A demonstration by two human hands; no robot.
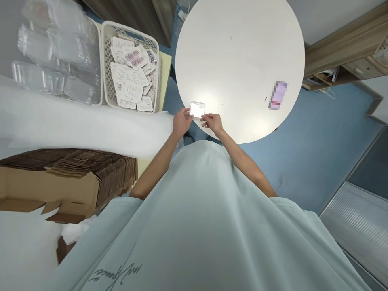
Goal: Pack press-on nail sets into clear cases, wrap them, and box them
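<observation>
Left hand (181,122): we saw it closed on the left side of a small flat case (197,109), the thumb at the near corner, the fingertips at the edge farther up.
Right hand (214,122): its thumb and forefinger pinched the case's near right corner, while the other fingers were bent and slightly parted.
Small flat case: clear, shiny and roughly rectangular, it showed a bright white face; we could read nothing on it through the glare.
Case position: it was between the two hands, at their fingertips, over the near left part of the worktop (239,72); we could not tell whether it touched the surface.
Worktop: round, white and smooth, with soft reflected light and a few dark marks.
Lilac object (278,95): it lay toward the right of the worktop, well apart from the hands, blurred into squares.
White basket (107,64): to the left, its perforated walls held a loose heap of printed cards (130,91).
Clear packs (69,48): glossy, transparent and piled up, they stood beyond the basket.
Brown cardboard (75,182): we saw it folded and densely layered, at lower left.
</observation>
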